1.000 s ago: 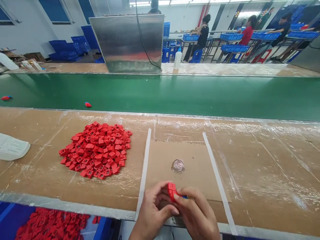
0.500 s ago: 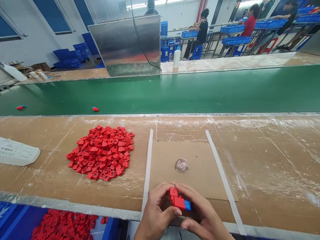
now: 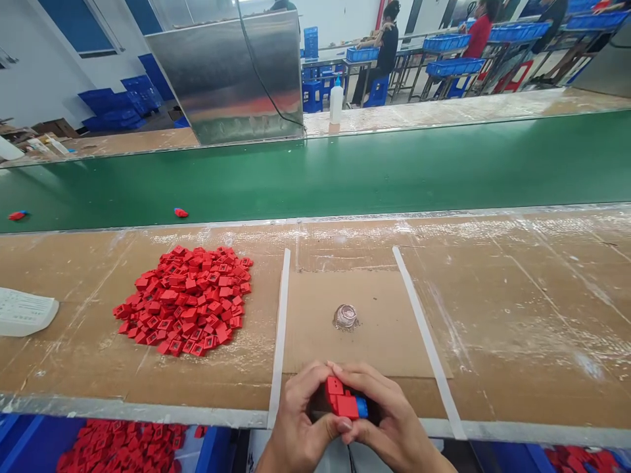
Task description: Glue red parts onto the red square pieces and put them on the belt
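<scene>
Both my left hand [image 3: 300, 410] and my right hand [image 3: 387, 417] grip a small red plastic part [image 3: 342, 399] with a blue piece [image 3: 361, 407] at its right end, low in the view, just above the bench's near edge. My fingers hide part of the assembly. A heap of several loose red square plastic pieces [image 3: 185, 301] lies on the cardboard-covered bench [image 3: 497, 315] to the left of my hands. Ahead of them, a small glass dish [image 3: 346, 316] sits on a cardboard sheet [image 3: 315, 328] between white tape strips.
A green conveyor belt [image 3: 345, 171] runs behind the bench, carrying a few red pieces [image 3: 181, 212]. A white paper sheet [image 3: 24, 312] lies at the left. A blue bin of red pieces [image 3: 121, 448] sits below the near edge. A steel panel [image 3: 224, 79] stands beyond the belt, with co-workers seated farther back.
The blue end of the part has come into view at its right side, and my hands have turned it. The camera view has shifted slightly, moving the bench and belt in the picture.
</scene>
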A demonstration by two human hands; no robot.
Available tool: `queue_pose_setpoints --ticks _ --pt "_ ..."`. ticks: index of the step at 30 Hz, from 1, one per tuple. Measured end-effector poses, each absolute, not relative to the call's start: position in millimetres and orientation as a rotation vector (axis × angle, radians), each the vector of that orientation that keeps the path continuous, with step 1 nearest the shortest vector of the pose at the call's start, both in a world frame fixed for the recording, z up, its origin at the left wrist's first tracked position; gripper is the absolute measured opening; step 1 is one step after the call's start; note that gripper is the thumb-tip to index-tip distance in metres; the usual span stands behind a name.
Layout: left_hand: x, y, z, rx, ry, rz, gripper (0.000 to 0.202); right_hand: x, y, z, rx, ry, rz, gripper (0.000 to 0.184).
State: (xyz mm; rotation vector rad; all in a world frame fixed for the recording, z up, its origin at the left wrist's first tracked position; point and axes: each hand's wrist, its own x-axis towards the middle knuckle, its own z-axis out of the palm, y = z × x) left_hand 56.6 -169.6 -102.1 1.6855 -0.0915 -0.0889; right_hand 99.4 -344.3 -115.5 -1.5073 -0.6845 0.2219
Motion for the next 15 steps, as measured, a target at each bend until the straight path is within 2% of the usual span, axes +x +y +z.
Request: queue_pose_setpoints --ticks 5,10,13,15 --pt "55.8 -168.5 -103.5 1.672 -0.097 -0.111 0.038 101.6 -341.0 -113.9 -1.533 -0.701 0.168 0.049" --pt "59.3 -160.8 -111.4 1.638 -0.134 -0.097 0.046 107.1 -339.6 -110.4 -1.613 -0.807 -0.016 0.059" --pt "59.8 -162.7 -112.1 1.599 -0.140 -0.080 0.049 108.7 -345.7 -101.2 -1.708 -0.892 -0.099 0.055" --pt "58.6 -172.8 -109.2 1.490 -0.141 -0.119 0.057 106.6 -355.1 -95.6 -1.778 -0.918 -0.132 0.046"
